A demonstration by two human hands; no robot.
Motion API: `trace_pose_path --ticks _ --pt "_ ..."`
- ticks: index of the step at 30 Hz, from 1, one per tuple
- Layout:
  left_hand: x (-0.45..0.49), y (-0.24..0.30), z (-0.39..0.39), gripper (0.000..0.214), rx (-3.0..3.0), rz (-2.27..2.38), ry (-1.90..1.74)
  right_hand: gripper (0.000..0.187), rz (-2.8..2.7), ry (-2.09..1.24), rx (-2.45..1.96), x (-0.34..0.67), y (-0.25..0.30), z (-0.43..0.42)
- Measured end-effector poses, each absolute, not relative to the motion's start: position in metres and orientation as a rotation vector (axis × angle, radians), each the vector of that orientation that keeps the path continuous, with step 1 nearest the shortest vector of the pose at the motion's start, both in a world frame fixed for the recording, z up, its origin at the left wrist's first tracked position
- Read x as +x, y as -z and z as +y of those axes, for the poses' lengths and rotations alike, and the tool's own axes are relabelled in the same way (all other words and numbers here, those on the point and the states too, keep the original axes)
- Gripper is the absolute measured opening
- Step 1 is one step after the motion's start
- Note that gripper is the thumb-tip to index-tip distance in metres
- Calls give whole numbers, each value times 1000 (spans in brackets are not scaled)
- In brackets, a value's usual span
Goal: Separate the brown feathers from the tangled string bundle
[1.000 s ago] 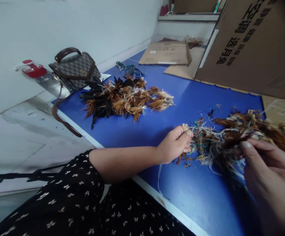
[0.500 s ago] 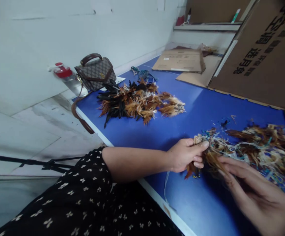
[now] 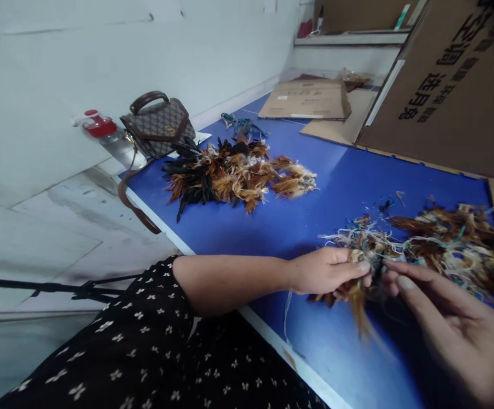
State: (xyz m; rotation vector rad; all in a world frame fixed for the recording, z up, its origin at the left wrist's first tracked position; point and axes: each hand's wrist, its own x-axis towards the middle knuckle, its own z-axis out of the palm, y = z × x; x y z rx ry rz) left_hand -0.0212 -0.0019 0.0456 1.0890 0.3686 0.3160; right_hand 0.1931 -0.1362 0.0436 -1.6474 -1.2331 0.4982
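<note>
My left hand (image 3: pixel 334 270) is closed round a bunch of brown feathers (image 3: pixel 360 309), which hang below its fingers with their tips blurred. Just to the right, my right hand (image 3: pixel 453 326) has its thumb and fingers drawn together against the bunch. Whatever lies between those fingertips is too small and dark to make out. Pale and teal strings (image 3: pixel 375 238) tangle over the feathers behind both hands. A larger heap of brown feathers with string (image 3: pixel 468 244) lies on the blue table to the right.
Black and brown feather bunches (image 3: pixel 230 173) lie farther back on the blue table (image 3: pixel 340 187). A handbag (image 3: pixel 157 125) and a red-capped bottle (image 3: pixel 113 139) stand at the left edge. Flat cardboard (image 3: pixel 304 99) lies at the back; a printed cardboard panel (image 3: pixel 451 85) rises at right.
My left hand has shifted slightly right and turned over the bunch. My right fingers have left the hanging feathers and moved up to the bunch's bound end, curling inward.
</note>
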Motion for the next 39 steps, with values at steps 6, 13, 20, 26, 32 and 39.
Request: trace_pose_path --ticks 6,13,20,26,32,39 --pt "-15 -39 -6 30 1002 344 -132 30 -1375 -449 -1583 182 -50 -124" --pt "-16 -41 -6 21 991 439 -265 37 -1137 -544 -1644 189 -38 -133" --pt "-21 -40 -4 27 1417 475 -346 49 -1141 -661 -1629 189 -39 -128" --pt "-22 -34 -2 28 1599 441 -355 43 -1106 -615 -1647 188 -33 -131" --pt "-22 -33 -1 29 1624 424 -367 43 -1181 -537 -1683 189 -37 -131" --pt "-23 -35 3 30 1671 334 -341 34 -1209 -387 -1657 181 -39 -129"
